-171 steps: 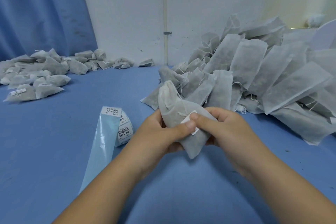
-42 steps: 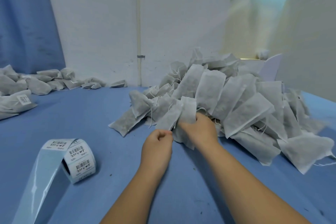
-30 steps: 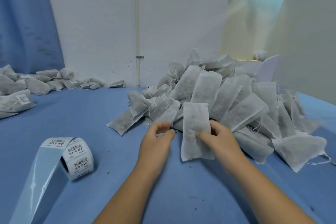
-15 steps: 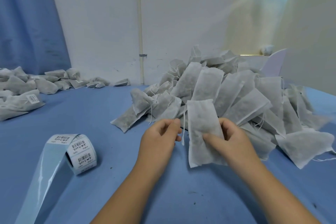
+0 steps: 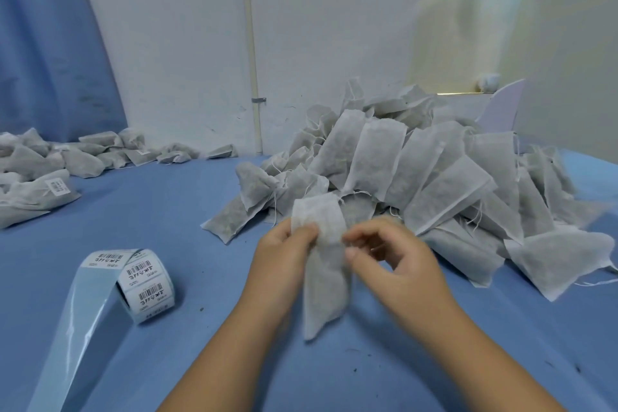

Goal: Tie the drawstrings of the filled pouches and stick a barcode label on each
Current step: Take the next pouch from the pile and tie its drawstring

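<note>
A blue tabletop (image 5: 150, 211) carried a big heap of grey mesh pouches (image 5: 434, 184) toward its right edge and a white barcode-label roll (image 5: 147, 284) near its left edge. Near the front edge, the left hand (image 5: 284, 261) pinched one grey filled pouch (image 5: 326, 294); whether the blurred right hand (image 5: 398, 264) gripped it was unclear.

My right hand (image 5: 394, 254) is smeared with blur, so I cannot tell whether its curled fingers pinch the pouch (image 5: 326, 291), a drawstring or nothing. My left hand (image 5: 284, 254) covers the pouch's left edge near the top. Both my forearms run off the bottom edge. The liner strip (image 5: 77, 328) of the label roll (image 5: 147, 281) leaves the picture at the lower left, and the labels' print is too small to read. The left heap of pouches (image 5: 36, 197) is cut by the left edge. A small white thing (image 5: 488, 78) on the far ledge is too blurred to name.
</note>
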Available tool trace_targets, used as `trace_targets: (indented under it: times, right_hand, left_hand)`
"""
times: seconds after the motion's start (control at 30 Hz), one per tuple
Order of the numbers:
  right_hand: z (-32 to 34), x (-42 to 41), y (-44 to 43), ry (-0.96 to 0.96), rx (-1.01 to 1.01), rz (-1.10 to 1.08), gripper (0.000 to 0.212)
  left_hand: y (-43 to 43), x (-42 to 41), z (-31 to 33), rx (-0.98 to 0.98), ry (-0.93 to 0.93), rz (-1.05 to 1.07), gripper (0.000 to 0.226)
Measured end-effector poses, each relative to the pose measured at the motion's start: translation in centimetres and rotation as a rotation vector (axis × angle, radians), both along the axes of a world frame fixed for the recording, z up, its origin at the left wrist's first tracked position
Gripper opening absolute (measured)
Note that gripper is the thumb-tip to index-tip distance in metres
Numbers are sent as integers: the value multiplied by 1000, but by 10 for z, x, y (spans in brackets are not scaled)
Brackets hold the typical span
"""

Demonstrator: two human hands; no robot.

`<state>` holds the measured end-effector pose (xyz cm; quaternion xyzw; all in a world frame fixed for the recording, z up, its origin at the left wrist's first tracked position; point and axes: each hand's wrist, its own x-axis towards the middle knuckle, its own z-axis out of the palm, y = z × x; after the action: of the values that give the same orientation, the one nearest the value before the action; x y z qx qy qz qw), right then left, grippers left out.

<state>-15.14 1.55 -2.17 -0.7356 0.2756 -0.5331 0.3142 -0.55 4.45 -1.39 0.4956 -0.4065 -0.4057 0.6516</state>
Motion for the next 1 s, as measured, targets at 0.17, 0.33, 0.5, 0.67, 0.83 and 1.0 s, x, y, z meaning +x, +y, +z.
trace_targets:
  times: [0.17, 0.33, 0.5, 0.67, 0.83, 1.0]
  right_hand:
    - [8, -11, -7, -50, 183, -16, 49]
    - [8, -11, -5, 76, 243, 90, 23]
    - [9, -10, -5, -7, 339, 50, 21]
    - [9, -14, -10, 16, 567, 131, 40]
    - [16, -18, -12, 152, 571, 51, 37]
    - [33, -20, -14, 3, 603, 146, 47]
  left_hand:
    - [5, 10, 9, 6, 24, -179, 34]
    - [10, 12, 12, 46, -126, -238, 32]
    - [8, 15, 9, 67, -381, -152, 40]
    - [10, 20, 9, 12, -601, -343, 51]
    - [7, 24, 5, 26, -833, -268, 26]
    - [8, 25, 6, 43, -765, -368, 36]
